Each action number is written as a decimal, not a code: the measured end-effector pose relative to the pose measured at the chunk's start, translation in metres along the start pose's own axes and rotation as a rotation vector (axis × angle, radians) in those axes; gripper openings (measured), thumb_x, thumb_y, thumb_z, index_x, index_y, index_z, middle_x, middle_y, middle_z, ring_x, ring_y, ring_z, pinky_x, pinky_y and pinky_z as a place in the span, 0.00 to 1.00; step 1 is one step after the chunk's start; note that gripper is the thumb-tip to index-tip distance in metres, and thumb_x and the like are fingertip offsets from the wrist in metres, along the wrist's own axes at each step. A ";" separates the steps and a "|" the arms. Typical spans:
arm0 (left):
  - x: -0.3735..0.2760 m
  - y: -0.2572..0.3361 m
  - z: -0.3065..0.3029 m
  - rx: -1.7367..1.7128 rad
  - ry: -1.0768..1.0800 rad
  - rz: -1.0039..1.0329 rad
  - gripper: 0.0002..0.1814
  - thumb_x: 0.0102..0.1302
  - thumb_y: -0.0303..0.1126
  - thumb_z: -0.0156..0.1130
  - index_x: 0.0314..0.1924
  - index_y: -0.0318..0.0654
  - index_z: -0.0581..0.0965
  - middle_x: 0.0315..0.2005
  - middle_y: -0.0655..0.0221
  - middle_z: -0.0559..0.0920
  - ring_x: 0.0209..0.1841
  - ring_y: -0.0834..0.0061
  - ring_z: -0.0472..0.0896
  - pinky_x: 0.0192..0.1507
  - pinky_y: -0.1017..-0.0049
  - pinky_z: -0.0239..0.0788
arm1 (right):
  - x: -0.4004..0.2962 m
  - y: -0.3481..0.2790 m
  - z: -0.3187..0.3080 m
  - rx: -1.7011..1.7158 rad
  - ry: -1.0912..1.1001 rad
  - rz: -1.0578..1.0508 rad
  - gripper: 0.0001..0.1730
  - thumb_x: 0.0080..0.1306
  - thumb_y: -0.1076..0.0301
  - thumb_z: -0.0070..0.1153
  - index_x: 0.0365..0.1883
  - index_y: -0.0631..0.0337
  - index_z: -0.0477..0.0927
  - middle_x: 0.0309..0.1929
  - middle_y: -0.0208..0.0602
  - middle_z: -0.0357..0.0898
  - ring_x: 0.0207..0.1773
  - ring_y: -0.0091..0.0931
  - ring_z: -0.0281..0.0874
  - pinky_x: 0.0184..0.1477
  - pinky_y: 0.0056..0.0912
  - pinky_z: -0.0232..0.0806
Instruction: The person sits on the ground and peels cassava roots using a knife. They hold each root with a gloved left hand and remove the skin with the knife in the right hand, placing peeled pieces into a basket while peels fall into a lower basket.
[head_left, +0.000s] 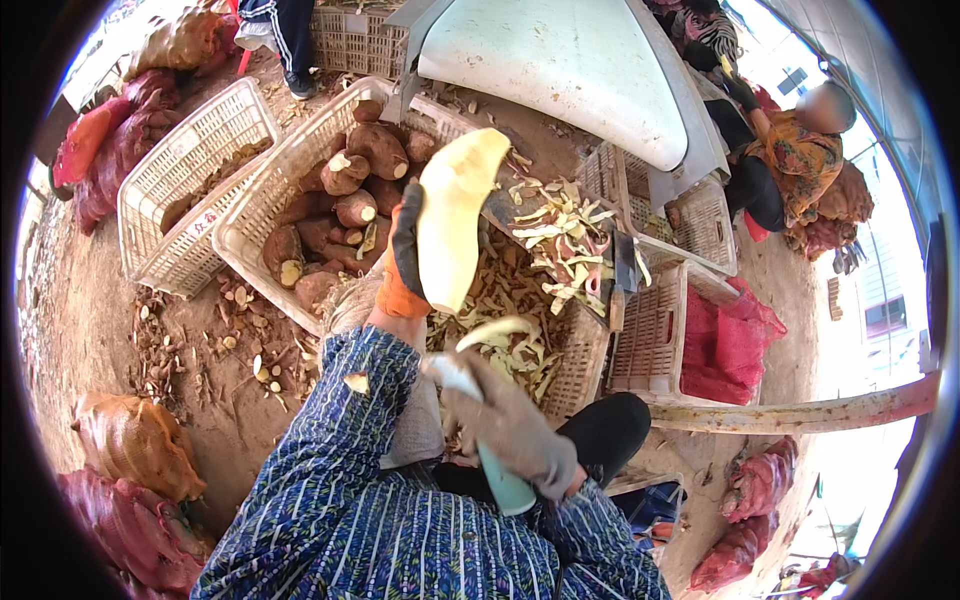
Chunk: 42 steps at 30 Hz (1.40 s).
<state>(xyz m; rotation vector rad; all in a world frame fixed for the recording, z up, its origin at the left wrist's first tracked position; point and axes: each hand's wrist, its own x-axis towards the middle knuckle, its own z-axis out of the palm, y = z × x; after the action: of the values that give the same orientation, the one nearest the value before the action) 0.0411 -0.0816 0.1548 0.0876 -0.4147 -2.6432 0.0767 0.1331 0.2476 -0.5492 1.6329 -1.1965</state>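
Observation:
My left hand (405, 259), in an orange and black glove, is shut around a large peeled tuber (456, 217). Its pale yellow flesh is bare on the side I see, and it is held nearly upright. Below it, my right hand (514, 424) wears a greyish glove and grips a peeler with a pale teal handle (504, 480). Motion blurs this hand and the tool's head. A curved strip of peel (495, 330) is just above the right hand. Under both hands a plastic crate (581, 360) holds many peelings (517, 281).
Brown unpeeled tubers (360, 172) fill a crate ahead left. A board with peelings (562, 240) and a cleaver (621, 274) lies across the peelings crate's right side. A white chute (555, 75) stands ahead. A person (799, 161) sits at right; mesh sacks (135, 442) lie left.

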 end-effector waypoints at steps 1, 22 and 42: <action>0.000 0.003 0.001 -0.107 -0.012 -0.018 0.35 0.74 0.58 0.54 0.62 0.32 0.73 0.46 0.53 0.85 0.43 0.58 0.86 0.49 0.63 0.81 | -0.008 -0.003 0.005 0.072 -0.099 0.090 0.34 0.76 0.56 0.51 0.74 0.63 0.58 0.43 0.41 0.79 0.29 0.23 0.76 0.28 0.24 0.71; 0.018 -0.055 -0.023 -0.143 0.082 -0.015 0.32 0.76 0.55 0.51 0.67 0.38 0.71 0.57 0.58 0.81 0.54 0.60 0.82 0.58 0.58 0.76 | 0.042 0.008 -0.019 -0.063 0.394 -0.219 0.30 0.77 0.60 0.50 0.71 0.66 0.61 0.42 0.45 0.81 0.34 0.27 0.81 0.29 0.28 0.74; 0.189 -0.053 0.154 0.588 0.137 0.465 0.44 0.67 0.40 0.67 0.75 0.31 0.57 0.57 0.54 0.75 0.57 0.67 0.76 0.59 0.72 0.67 | 0.024 0.051 -0.053 0.493 0.525 -0.022 0.21 0.80 0.61 0.44 0.68 0.56 0.66 0.28 0.35 0.81 0.18 0.19 0.72 0.21 0.20 0.66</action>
<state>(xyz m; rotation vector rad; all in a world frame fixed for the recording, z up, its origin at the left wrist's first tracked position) -0.1703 -0.0795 0.2868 0.3128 -1.0159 -1.9796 0.0285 0.1578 0.1922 0.0710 1.6580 -1.7912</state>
